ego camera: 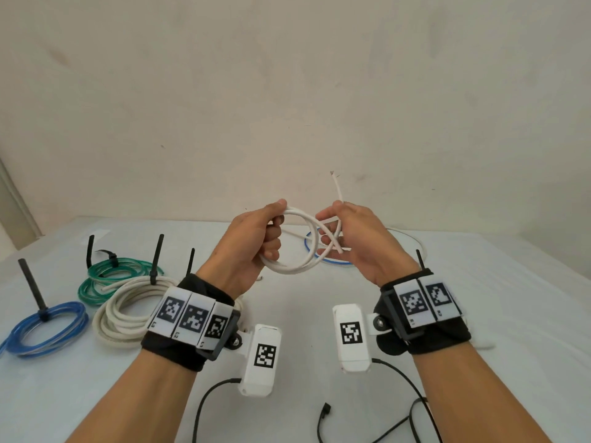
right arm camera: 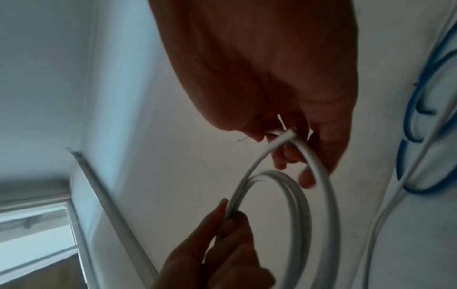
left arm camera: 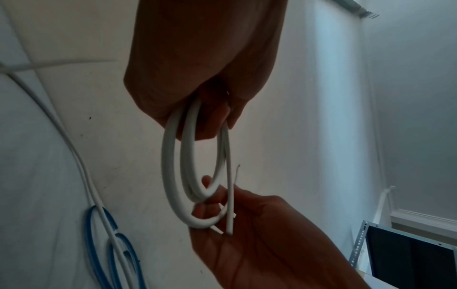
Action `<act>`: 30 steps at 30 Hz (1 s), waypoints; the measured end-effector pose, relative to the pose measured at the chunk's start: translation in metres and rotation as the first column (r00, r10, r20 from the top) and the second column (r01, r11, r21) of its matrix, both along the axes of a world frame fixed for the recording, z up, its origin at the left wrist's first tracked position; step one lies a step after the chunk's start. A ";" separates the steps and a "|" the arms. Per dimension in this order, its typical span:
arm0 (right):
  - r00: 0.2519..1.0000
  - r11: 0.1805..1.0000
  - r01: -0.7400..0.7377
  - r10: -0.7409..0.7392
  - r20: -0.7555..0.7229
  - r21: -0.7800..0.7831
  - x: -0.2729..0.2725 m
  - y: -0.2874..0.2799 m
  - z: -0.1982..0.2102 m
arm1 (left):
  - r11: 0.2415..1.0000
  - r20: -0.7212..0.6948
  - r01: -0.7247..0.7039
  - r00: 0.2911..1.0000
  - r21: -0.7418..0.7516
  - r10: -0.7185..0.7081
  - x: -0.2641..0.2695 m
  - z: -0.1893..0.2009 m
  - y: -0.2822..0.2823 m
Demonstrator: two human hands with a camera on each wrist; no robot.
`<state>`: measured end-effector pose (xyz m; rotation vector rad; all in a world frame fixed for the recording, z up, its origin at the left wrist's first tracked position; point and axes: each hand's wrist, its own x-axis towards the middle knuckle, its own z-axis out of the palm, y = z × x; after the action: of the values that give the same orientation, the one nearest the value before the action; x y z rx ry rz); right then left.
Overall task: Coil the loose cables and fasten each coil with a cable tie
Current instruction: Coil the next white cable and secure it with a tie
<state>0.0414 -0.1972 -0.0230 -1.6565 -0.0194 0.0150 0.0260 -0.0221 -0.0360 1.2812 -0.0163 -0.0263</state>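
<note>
A white cable (ego camera: 295, 265) is wound into a small coil held in the air above the table. My left hand (ego camera: 260, 238) grips the coil's left side with curled fingers, and the loops (left arm camera: 173, 176) hang from that fist in the left wrist view. My right hand (ego camera: 343, 238) pinches the coil's right side where the strands cross (right arm camera: 289, 136). One free end (ego camera: 337, 187) sticks up above the right hand. A thin white strip also lies in the right fingers; I cannot tell whether it is a tie.
On the table at left lie tied coils: blue (ego camera: 44, 330), cream rope (ego camera: 124, 311) and green (ego camera: 108, 279), each with a black cable tie (ego camera: 32, 282) standing up. A loose blue and white cable (ego camera: 323, 260) lies behind the hands. Black leads (ego camera: 323, 417) trail near the front edge.
</note>
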 end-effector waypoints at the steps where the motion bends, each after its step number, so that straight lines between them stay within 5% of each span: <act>1: 1.000 1.000 -0.001 0.001 -0.002 -0.006 0.000 -0.004 0.001 | 1.000 -0.011 0.022 1.000 0.006 -0.022 0.000 0.001 0.001; 8: 0.982 0.982 -0.183 0.184 0.028 -0.053 -0.013 0.002 0.006 | 0.957 0.003 0.111 0.993 0.269 -0.116 -0.003 -0.001 0.000; 17: 0.982 0.970 -0.187 0.179 -0.060 -0.155 -0.009 0.015 -0.002 | 0.913 0.135 0.045 0.985 0.406 -0.109 -0.004 -0.005 -0.007; 25: 0.965 0.959 -0.256 0.246 -0.091 -0.121 -0.007 0.018 -0.003 | 0.993 -0.015 0.110 0.994 0.050 -0.110 -0.002 0.003 0.003; 30: 0.951 0.932 -0.303 0.309 -0.002 -0.199 -0.010 0.019 -0.003 | 0.999 -0.022 -0.013 1.000 0.044 0.014 0.001 -0.003 -0.003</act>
<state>0.0313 -0.1783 -0.0259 -1.8373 -0.3081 0.2373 0.0268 -0.0249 -0.0390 1.3250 0.0118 -0.0298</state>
